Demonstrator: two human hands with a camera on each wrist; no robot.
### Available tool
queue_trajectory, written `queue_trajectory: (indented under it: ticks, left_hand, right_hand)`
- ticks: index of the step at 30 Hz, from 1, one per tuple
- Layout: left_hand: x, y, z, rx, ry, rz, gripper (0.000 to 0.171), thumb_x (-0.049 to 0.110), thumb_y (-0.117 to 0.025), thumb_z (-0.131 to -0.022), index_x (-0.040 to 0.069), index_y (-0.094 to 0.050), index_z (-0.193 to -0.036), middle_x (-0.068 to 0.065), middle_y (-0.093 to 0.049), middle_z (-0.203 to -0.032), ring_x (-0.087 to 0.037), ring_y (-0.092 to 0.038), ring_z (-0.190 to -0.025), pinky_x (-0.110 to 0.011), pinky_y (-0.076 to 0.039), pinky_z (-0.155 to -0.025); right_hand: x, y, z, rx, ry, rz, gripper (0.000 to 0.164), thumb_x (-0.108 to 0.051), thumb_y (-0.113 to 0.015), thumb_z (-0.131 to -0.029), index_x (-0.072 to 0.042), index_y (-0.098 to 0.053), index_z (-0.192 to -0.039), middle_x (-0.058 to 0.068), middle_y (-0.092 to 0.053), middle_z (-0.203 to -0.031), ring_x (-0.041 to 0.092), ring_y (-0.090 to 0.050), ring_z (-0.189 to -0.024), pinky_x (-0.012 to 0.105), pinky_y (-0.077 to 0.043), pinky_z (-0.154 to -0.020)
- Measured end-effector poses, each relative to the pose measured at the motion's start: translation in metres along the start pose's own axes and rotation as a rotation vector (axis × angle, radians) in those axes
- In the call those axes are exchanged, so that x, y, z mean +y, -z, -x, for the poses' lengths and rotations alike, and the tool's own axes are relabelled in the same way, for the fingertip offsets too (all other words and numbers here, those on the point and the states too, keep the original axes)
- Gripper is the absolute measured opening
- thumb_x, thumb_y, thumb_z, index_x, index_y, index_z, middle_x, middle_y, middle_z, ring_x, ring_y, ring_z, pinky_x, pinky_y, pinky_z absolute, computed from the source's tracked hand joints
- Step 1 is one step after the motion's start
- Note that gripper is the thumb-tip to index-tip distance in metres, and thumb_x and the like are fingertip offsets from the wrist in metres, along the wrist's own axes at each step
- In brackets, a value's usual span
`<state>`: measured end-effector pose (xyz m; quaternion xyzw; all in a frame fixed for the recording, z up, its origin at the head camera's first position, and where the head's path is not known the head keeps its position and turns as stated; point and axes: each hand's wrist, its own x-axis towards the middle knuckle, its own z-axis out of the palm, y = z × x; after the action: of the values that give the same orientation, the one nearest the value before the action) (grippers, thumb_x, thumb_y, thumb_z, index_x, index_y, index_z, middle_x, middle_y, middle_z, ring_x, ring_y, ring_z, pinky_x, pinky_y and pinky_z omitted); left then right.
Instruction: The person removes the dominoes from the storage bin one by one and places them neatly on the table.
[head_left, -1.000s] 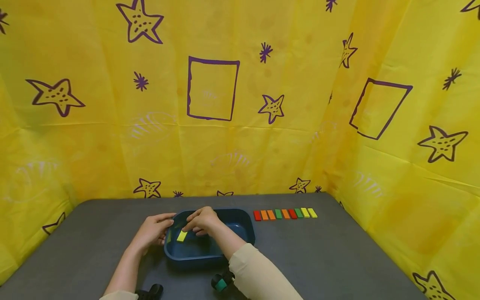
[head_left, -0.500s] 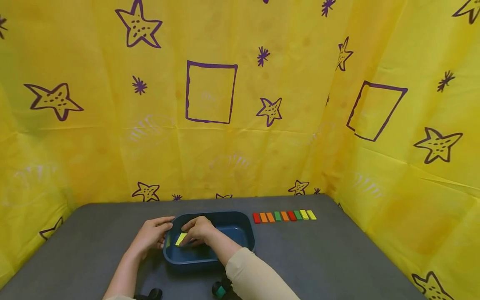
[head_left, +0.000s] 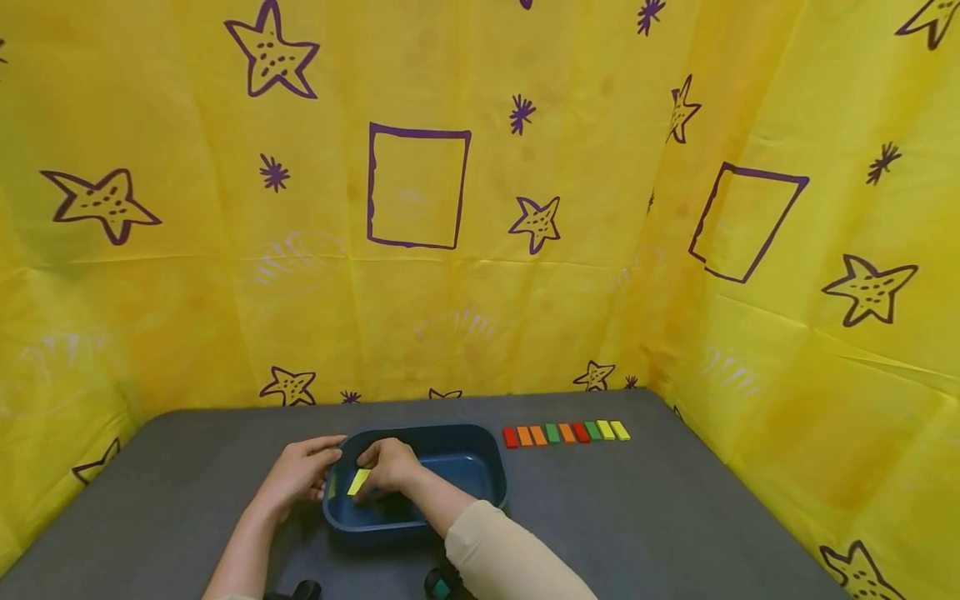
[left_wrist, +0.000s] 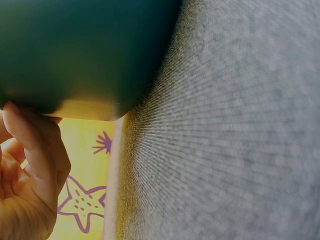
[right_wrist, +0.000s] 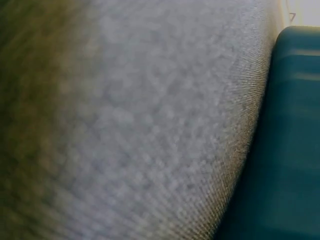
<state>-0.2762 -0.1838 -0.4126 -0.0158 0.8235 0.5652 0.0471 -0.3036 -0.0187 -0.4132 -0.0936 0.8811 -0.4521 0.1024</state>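
A dark blue rectangular plastic bin (head_left: 420,527) stands on the grey table. At its left end my left hand (head_left: 298,473) grips the rim and wall; the left wrist view shows bent fingers (left_wrist: 32,145) against the bin's outer side. My right hand (head_left: 388,468) reaches into the bin's left half. Its thumb and forefinger pinch a flat yellow domino-like tile (head_left: 358,482) at the bin's floor, one finger at each end. The right wrist view shows the bin's outer wall (right_wrist: 285,150), while the right hand itself is out of that view.
Right of the bin, a row of several tiles (head_left: 567,433) in red, orange, green and yellow lies on the table (head_left: 645,517). A yellow curtain (head_left: 420,325) with starfish drawings surrounds the table at the back and sides. Dark wrist devices (head_left: 442,583) sit near the front edge.
My right hand has lowered and shifted slightly left in the bin, its fingers closing about the yellow tile. The left hand keeps its place at the bin's left end.
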Motion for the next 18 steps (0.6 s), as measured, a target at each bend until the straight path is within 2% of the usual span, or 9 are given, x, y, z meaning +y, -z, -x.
queue_trajectory:
  ticks: [3,11,15,18]
  left_hand:
    - [-0.0002,-0.0003,-0.0005,0.000,0.001,0.001,0.046,0.017,-0.050,-0.100,-0.002,-0.049,-0.142,-0.002,-0.056,-0.066,-0.013,-0.054,-0.056,-0.025,-0.052,-0.053]
    - [-0.0017,0.0021,0.0008,0.001,0.000,0.003,0.047,0.018,-0.050,-0.100,-0.002,-0.049,-0.142,-0.001,-0.055,-0.065,-0.012,-0.054,-0.055,-0.025,-0.052,-0.053]
    - [-0.0011,0.0010,0.0007,-0.002,-0.007,0.008,0.046,0.017,-0.050,-0.100,-0.002,-0.050,-0.142,0.000,-0.056,-0.064,-0.012,-0.055,-0.055,-0.024,-0.051,-0.052]
    - [-0.0003,-0.0001,0.0008,0.002,-0.007,0.010,0.045,0.017,-0.050,-0.100,-0.001,-0.050,-0.141,0.000,-0.056,-0.064,-0.011,-0.055,-0.054,-0.024,-0.051,-0.052]
  right_hand:
    - [0.0004,-0.0015,-0.0008,0.007,0.029,0.068,0.048,0.003,-0.091,-0.057,-0.006,-0.075,-0.102,0.001,-0.072,-0.091,0.008,-0.059,-0.066,0.026,-0.056,-0.054]
    - [0.0003,-0.0062,-0.0052,0.005,0.120,0.302,0.050,-0.011,-0.093,-0.060,-0.010,-0.074,-0.106,0.000,-0.073,-0.095,0.006,-0.057,-0.075,0.017,-0.048,-0.068]
    - [-0.0001,-0.0044,-0.0046,0.006,0.119,0.336,0.048,-0.013,-0.093,-0.060,-0.010,-0.075,-0.105,-0.001,-0.073,-0.094,0.008,-0.055,-0.073,0.018,-0.048,-0.067]
    - [-0.0021,-0.0020,-0.0032,0.007,0.096,0.311,0.045,-0.013,-0.092,-0.061,-0.010,-0.077,-0.103,-0.001,-0.073,-0.090,0.009,-0.055,-0.069,0.019,-0.049,-0.064]
